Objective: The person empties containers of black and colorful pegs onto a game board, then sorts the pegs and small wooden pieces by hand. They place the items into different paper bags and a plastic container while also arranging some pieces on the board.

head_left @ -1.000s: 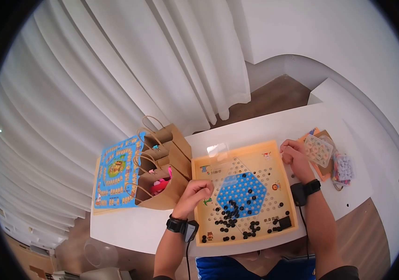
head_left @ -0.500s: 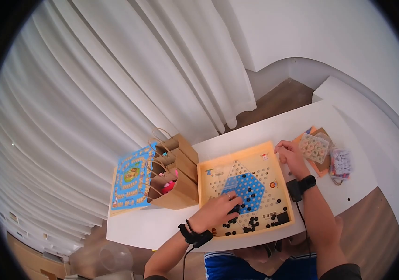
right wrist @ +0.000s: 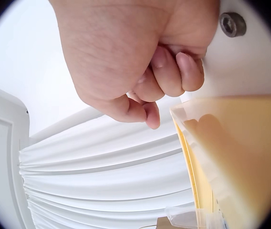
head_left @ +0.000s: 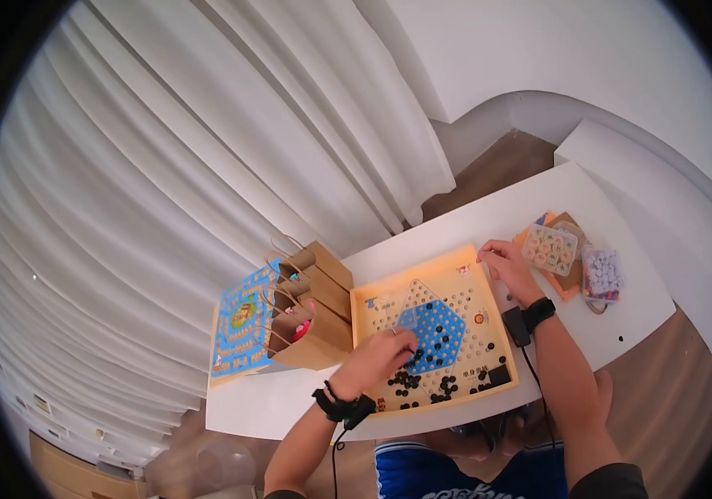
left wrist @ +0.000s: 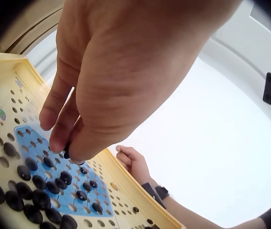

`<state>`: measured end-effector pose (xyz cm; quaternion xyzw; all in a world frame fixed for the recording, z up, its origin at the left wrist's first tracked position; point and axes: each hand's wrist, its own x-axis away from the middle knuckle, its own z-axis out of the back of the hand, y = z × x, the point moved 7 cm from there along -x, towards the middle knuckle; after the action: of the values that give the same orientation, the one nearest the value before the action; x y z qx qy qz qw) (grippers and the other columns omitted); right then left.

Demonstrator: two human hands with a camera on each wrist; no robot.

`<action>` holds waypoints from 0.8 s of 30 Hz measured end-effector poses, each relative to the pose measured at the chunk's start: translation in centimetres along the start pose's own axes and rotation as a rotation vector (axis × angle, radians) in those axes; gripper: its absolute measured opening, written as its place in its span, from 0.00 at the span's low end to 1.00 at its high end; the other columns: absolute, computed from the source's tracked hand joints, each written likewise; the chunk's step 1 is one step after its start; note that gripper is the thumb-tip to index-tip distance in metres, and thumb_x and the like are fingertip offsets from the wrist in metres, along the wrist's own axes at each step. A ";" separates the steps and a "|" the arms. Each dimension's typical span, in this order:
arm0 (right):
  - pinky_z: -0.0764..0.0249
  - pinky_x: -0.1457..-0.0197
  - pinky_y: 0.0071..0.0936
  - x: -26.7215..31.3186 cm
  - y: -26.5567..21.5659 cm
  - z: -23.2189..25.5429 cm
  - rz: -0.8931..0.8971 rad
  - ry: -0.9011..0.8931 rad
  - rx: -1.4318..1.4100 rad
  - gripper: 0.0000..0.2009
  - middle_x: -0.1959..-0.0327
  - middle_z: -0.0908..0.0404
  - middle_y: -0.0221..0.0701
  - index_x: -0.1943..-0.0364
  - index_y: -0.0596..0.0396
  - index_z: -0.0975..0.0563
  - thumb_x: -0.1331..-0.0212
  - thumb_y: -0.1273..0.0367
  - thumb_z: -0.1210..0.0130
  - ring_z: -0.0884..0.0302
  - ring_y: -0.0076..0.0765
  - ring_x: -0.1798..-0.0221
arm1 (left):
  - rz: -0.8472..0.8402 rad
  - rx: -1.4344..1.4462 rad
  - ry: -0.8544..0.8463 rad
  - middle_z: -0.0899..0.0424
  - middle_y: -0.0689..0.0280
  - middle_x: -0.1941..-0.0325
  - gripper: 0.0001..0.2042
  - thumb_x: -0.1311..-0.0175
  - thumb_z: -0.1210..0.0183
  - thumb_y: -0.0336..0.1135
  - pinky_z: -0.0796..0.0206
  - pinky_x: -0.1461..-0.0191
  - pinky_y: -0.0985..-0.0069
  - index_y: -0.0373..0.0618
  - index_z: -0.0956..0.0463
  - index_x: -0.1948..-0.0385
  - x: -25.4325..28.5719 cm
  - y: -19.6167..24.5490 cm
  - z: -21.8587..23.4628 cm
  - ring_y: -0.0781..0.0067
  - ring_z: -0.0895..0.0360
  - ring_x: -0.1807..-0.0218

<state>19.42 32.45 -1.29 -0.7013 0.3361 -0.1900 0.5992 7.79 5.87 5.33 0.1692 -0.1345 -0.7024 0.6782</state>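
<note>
A shallow wooden game board [head_left: 496, 309] with rows of holes and a blue hexagon [head_left: 449, 320] lies on the white table. Round, glossy black game pieces [left wrist: 41, 199] are scattered over it, thickest toward the near left side. My left hand [head_left: 378, 358] reaches over the board's left half; in the left wrist view its thumb and fingers pinch a black game piece [left wrist: 67, 151], partly hidden by the fingertips. My right hand [head_left: 506, 264] rests at the board's far right corner, its fingers [right wrist: 166, 78] loosely curled and holding nothing.
Brown paper bags [head_left: 323, 328] stand left of the board, beside a blue printed game sheet [head_left: 248, 320]. To the right are a clear box of round pieces [head_left: 550, 248] and a container of white pieces [head_left: 603, 273]. A dark metal nut-like ring [right wrist: 233, 24] lies by the right hand.
My left hand has moved from the board's left edge in over the blue hexagon, then slightly up and left, and now pinches a black game piece. The right hand stays by the far right corner.
</note>
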 end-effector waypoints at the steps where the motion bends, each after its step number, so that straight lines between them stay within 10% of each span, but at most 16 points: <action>1: 0.51 0.76 0.19 0.1 0.0 -0.1 -0.009 0.001 -0.003 0.08 0.82 0.33 0.16 0.70 0.55 0.19 0.34 0.68 0.42 0.45 0.11 0.80 | 0.005 0.005 -0.007 0.17 0.58 0.62 0.07 0.37 0.36 0.25 0.24 0.57 0.62 0.42 0.22 0.59 -0.2 -0.1 0.4 0.53 0.16 0.60; 11: 0.49 0.74 0.18 0.1 0.0 0.0 -0.023 -0.012 0.006 0.08 0.78 0.30 0.17 0.69 0.55 0.19 0.34 0.67 0.42 0.44 0.12 0.78 | 0.031 0.098 -0.128 0.16 0.58 0.66 0.05 0.39 0.37 0.21 0.25 0.61 0.71 0.40 0.18 0.63 -0.8 0.0 0.3 0.64 0.16 0.66; 19: 0.48 0.74 0.18 -0.1 0.1 -0.2 -0.029 -0.023 0.002 0.08 0.77 0.29 0.17 0.69 0.55 0.19 0.34 0.67 0.42 0.43 0.12 0.76 | 0.110 0.059 0.329 0.16 0.60 0.64 0.06 0.37 0.36 0.22 0.25 0.62 0.74 0.39 0.19 0.61 -2.2 -2.4 5.2 0.67 0.15 0.66; 24: 0.48 0.74 0.17 0.1 0.3 0.1 -0.024 -0.021 -0.013 0.08 0.77 0.29 0.17 0.69 0.55 0.19 0.34 0.68 0.42 0.44 0.11 0.77 | 0.194 0.062 0.089 0.17 0.59 0.59 0.09 0.38 0.34 0.25 0.24 0.61 0.72 0.40 0.21 0.58 -0.6 -1.8 2.7 0.66 0.16 0.63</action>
<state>19.55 32.43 -1.58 -0.7112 0.3225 -0.1874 0.5959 5.05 6.41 7.05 0.2074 -0.1419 -0.6207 0.7427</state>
